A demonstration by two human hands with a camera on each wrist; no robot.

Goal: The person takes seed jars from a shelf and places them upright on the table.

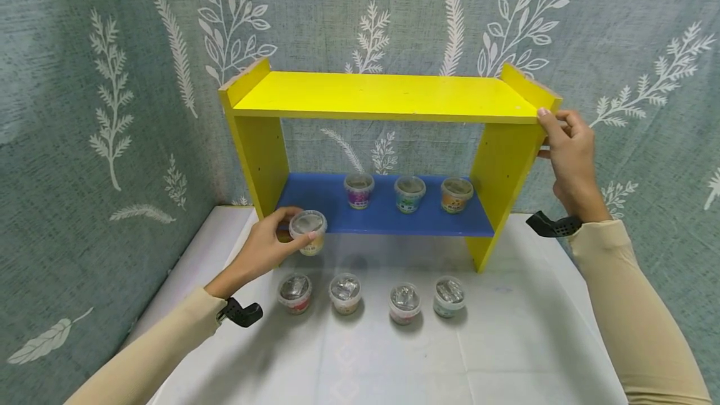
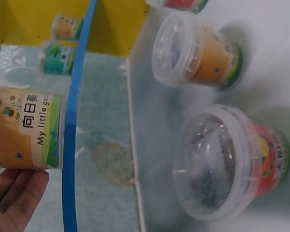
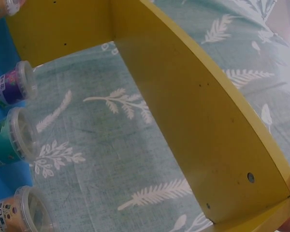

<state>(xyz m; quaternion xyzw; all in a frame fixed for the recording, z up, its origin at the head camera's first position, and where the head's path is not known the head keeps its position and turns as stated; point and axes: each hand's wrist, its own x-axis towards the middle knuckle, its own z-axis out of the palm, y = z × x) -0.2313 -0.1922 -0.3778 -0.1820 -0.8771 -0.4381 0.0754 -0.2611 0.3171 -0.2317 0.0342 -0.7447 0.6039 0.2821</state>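
Observation:
My left hand grips a small lidded plastic cup by its sides, at the front left edge of the blue shelf board. In the left wrist view the cup has an orange label with sunflowers and its base is right at the blue board. My right hand holds the top right corner of the yellow shelf unit, thumb on the front and fingers behind the side panel. On the blue board stand a purple cup, a teal cup and an orange cup.
Several more lidded cups stand in a row on the white table before the unit: a red one, an orange one, a pinkish one and a pale green one. A leaf-patterned curtain hangs behind and left.

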